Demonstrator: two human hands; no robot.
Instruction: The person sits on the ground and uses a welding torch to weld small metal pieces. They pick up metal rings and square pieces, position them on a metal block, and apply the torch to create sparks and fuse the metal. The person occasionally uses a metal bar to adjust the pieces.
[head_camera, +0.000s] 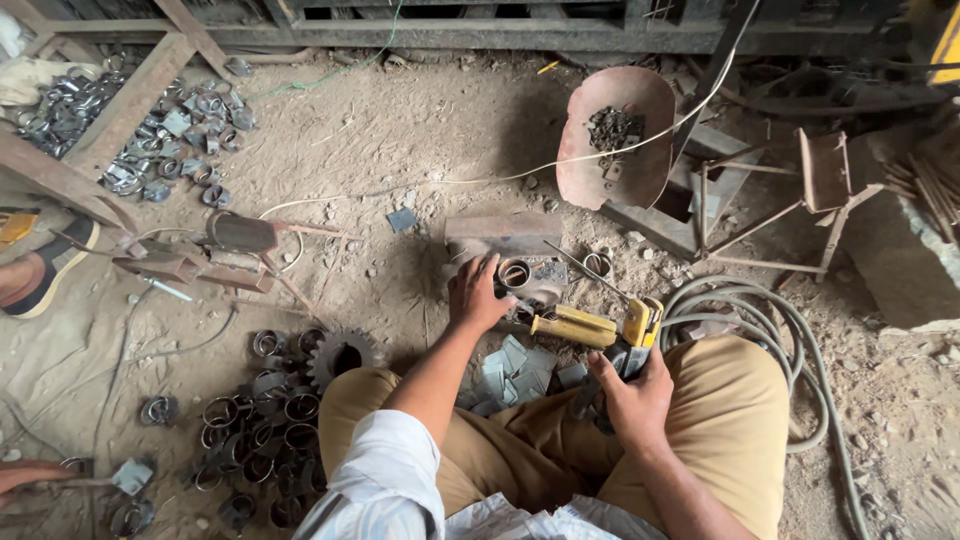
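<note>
A sandy dirt floor (400, 130) (dusty, strewn with scrap) spreads in flat daylight. Dark steel beams (480, 30) line its far edge. A rusty pan (640, 165) leans near a small metal stand (800, 200); grey hoses (790, 320) coil to the right.
</note>
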